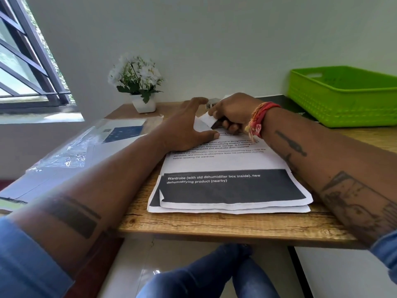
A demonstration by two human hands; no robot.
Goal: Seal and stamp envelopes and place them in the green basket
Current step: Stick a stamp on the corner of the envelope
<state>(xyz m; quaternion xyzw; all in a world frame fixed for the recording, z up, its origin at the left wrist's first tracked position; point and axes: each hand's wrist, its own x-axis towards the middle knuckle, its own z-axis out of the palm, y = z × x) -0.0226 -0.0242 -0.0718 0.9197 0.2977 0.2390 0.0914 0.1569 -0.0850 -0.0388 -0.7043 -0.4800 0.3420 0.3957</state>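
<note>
right hand (233, 114) pinches white paper corner (206, 118), likely lifting to fold | left hand (189, 127) spread wide beside it, pinning printed sheets (225, 168) | green basket (343, 97) beyond right wrist

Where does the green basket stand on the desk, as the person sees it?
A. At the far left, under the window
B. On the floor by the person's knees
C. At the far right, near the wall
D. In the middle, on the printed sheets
C: the green basket sits at the desk's far right by the wall, beyond the right hand and the printed sheets.
</note>
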